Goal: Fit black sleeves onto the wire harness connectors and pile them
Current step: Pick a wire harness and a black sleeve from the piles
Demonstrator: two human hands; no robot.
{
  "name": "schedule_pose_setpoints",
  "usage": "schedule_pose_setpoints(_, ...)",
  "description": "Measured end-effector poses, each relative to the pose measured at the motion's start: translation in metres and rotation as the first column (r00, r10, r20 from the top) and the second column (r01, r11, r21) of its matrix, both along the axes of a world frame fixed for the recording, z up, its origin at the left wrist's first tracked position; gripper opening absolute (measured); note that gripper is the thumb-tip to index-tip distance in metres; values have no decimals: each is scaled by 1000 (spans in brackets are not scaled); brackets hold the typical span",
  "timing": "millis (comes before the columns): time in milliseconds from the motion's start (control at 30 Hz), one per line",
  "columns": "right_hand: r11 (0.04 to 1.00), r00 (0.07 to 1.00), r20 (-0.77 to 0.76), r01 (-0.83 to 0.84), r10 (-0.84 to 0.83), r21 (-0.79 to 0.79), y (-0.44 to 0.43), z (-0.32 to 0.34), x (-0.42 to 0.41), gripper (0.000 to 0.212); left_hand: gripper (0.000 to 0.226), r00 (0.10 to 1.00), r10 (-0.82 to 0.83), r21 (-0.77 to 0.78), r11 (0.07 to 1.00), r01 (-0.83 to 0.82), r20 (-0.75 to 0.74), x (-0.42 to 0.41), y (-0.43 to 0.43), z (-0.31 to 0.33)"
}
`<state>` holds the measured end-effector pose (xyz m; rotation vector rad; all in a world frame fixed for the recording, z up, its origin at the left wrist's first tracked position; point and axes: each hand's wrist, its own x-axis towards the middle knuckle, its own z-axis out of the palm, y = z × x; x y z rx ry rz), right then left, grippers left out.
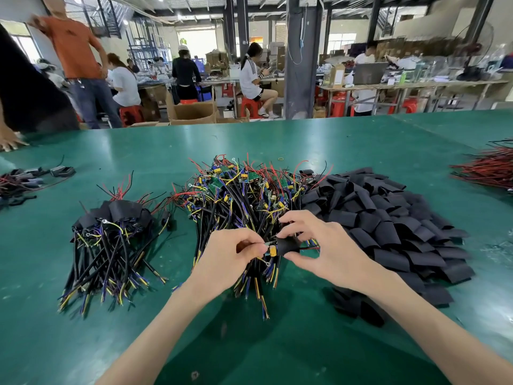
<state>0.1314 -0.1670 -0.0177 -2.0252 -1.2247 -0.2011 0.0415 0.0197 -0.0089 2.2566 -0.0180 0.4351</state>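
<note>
My left hand (226, 258) pinches one wire harness by its small circuit board (270, 250), whose yellow part shows at my fingertips. My right hand (319, 245) pinches a black sleeve (287, 245) that covers the right end of that board; thin red and black wires stick out of the sleeve to the right. Behind my hands lies a big heap of bare harnesses (244, 195). A heap of loose black sleeves (388, 223) spreads to the right. On the left stands a pile of sleeved harnesses (111, 240).
The green table (277, 140) runs far back. Red and black wire bundles lie at the right edge (488, 168) and left edge (25, 182). Another person's hand (11, 140) rests on the table at far left. People work at benches behind.
</note>
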Motion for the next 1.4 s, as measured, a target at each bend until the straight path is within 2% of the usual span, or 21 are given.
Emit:
schedule_pose_setpoints(133,1000,999,32,-8,8,-16,0,-1,-3,61,25,1000,3,10,1000,-3,7,-1,0,1)
schedule_pose_setpoints(300,997,989,142,-42,51,-66,3,-5,-6,61,19,997,-16,11,1000,17,-74,1,4,2)
schedule_pose_setpoints(400,998,995,85,-55,58,-36,4,-6,-5,61,19,997,-31,22,999,33,-77,0,4,3)
schedule_pose_setpoints(500,1000,999,30,11,-11,20,4,-8,0,63,24,1000,-21,34,999,21,3,0,3,4)
schedule_pose_setpoints(633,988,993,-11,115,-117,-105,2,-9,5,70,24,998,15,17,1000,-16,55,1,3,1)
schedule_pose_setpoints(767,964,983,155,132,-98,-229,5,-13,1,47,24,1000,1,37,999,-2,19,2,3,0)
schedule_pose_setpoints(900,961,975,212,113,-59,-254,4,-8,-1,42,22,1000,-22,36,999,23,-19,1,4,2)
schedule_pose_setpoints(1400,989,1000,-17,-15,12,-145,0,2,0,37,11,997,-75,27,997,75,5,-2,3,4)
